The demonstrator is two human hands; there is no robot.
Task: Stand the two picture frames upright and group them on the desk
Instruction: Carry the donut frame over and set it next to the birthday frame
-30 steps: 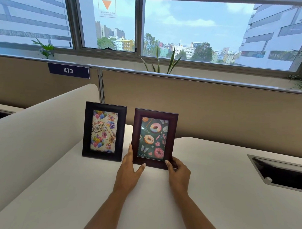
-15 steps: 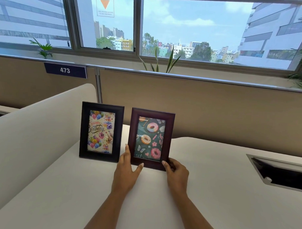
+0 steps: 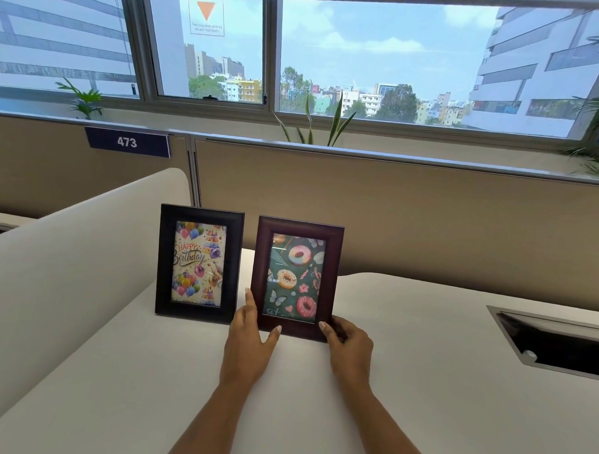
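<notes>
Two picture frames stand upright side by side on the white desk [image 3: 421, 384]. The black frame [image 3: 198, 262] on the left shows a "Happy Birthday" balloon picture and nobody touches it. Just to its right stands the dark red-brown frame [image 3: 295, 277] with a doughnut picture. My left hand [image 3: 250, 333] grips that frame's lower left corner, fingers along its left edge and thumb on the bottom rail. Around the lower right corner, my right hand [image 3: 348, 347] holds it, fingers partly hidden behind the frame.
A curved white divider [image 3: 69, 252] rises along the desk's left side, close to the black frame. A beige partition [image 3: 427, 224] closes off the back. A recessed cable opening [image 3: 555, 344] is set into the desk at the right.
Both hands keep their hold on the doughnut frame's lower corners. The frames stand as before; only the view shifted slightly.
</notes>
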